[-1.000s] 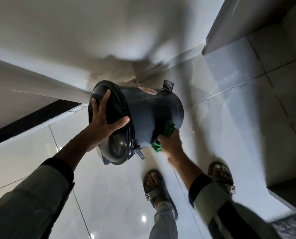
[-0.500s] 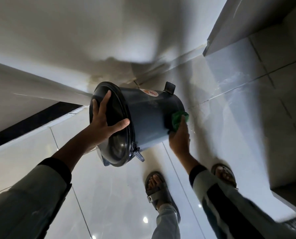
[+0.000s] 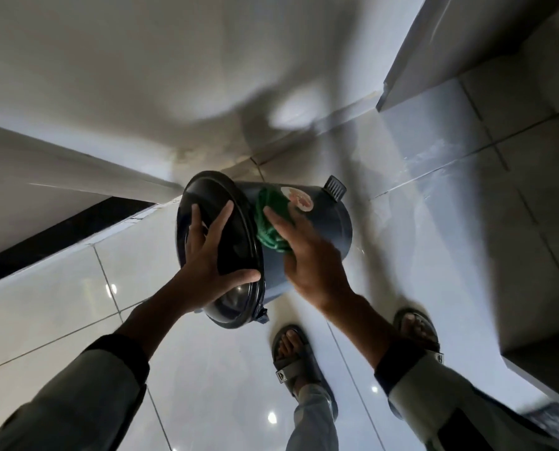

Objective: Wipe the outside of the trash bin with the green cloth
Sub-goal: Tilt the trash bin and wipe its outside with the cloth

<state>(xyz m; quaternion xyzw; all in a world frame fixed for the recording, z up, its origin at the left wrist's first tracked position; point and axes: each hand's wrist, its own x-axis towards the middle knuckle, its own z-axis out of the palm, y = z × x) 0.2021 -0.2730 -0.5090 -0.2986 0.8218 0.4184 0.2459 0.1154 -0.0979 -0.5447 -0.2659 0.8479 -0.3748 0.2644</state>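
Note:
A dark round trash bin [image 3: 331, 227] is tilted on its side above the floor, its black lid [image 3: 206, 196] facing me. My left hand [image 3: 211, 252] is spread flat against the lid and steadies the bin. My right hand [image 3: 307, 252] presses the green cloth [image 3: 268, 211] against the upper side of the bin, close to the lid rim and beside a round sticker [image 3: 299, 198]. A small ribbed pedal [image 3: 335, 187] sticks out at the bin's far end. Part of the cloth is hidden under my fingers.
Glossy light floor tiles [image 3: 86, 297] lie below. My two sandalled feet [image 3: 292, 356] stand under the bin. A white wall [image 3: 141, 76] meets the floor behind it, with a dark skirting strip [image 3: 53, 229] at left. A grey cabinet edge [image 3: 405, 70] rises at upper right.
My right hand has carried the green cloth from the bin's lower far end up and over to its upper side near the lid. My left hand has stayed on the lid.

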